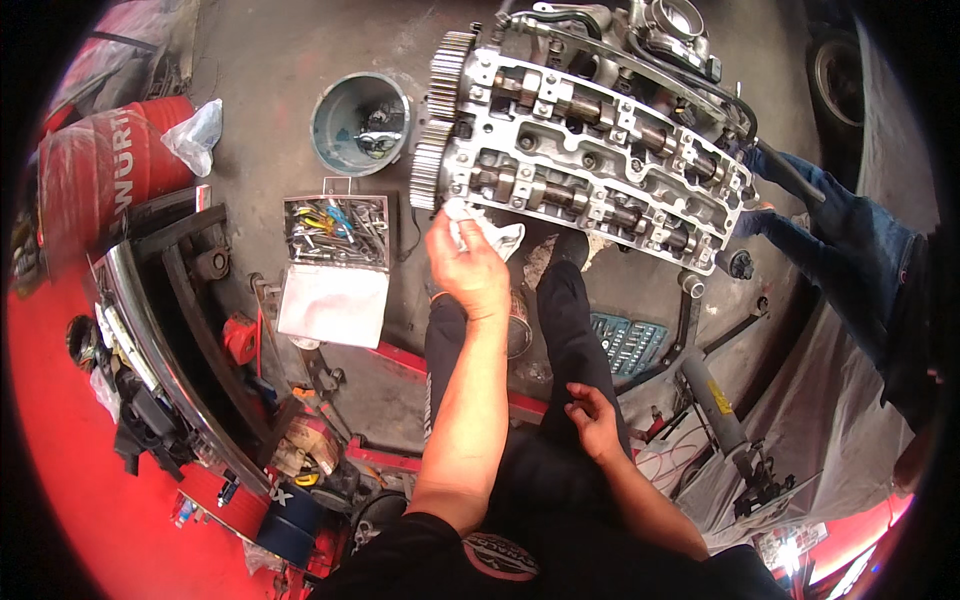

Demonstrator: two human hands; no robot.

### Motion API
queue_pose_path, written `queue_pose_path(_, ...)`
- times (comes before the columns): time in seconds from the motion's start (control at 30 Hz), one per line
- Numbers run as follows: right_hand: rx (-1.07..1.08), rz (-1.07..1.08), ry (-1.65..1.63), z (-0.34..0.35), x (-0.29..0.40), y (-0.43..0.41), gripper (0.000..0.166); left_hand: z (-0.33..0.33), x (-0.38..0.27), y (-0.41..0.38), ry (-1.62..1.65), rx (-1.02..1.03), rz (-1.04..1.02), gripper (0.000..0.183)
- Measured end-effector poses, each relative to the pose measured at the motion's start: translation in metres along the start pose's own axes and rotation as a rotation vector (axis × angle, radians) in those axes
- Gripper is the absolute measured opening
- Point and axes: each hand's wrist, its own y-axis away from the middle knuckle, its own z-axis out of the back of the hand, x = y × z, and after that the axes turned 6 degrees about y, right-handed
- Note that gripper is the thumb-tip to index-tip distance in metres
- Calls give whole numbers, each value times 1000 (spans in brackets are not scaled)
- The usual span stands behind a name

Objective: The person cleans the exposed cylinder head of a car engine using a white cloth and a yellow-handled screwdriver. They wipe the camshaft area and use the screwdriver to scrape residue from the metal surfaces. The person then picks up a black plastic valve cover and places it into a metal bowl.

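An engine with its cylinder head [592,157] uncovered stands before me, both camshafts showing in their bearing caps. Two toothed camshaft gears [427,165] sit at its left end. My left hand [469,262] grips a white cloth [504,236] against the near left corner of the head, just beside the lower gear. Part of the cloth hangs past my fingers. Low over my thigh, my right hand [592,421] is held away from the engine with its fingers loosely bent, and nothing shows in it.
A metal toolbox [335,266] and a grey bucket [360,124] stand on the floor to the left. A green socket set [628,343] lies below the engine. Another person's jeans-clad legs [847,225] are at the right, near an engine stand's post [712,397].
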Motion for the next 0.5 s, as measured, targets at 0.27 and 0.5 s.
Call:
queue_pose_path(0.27,3,9,76,59,4,-17,36,-28,-3,-11,-273,-161,-276,25)
queue_pose_path(0.5,25,-64,48,73,8,-21,32,-26,1,22,-334,37,-378,25)
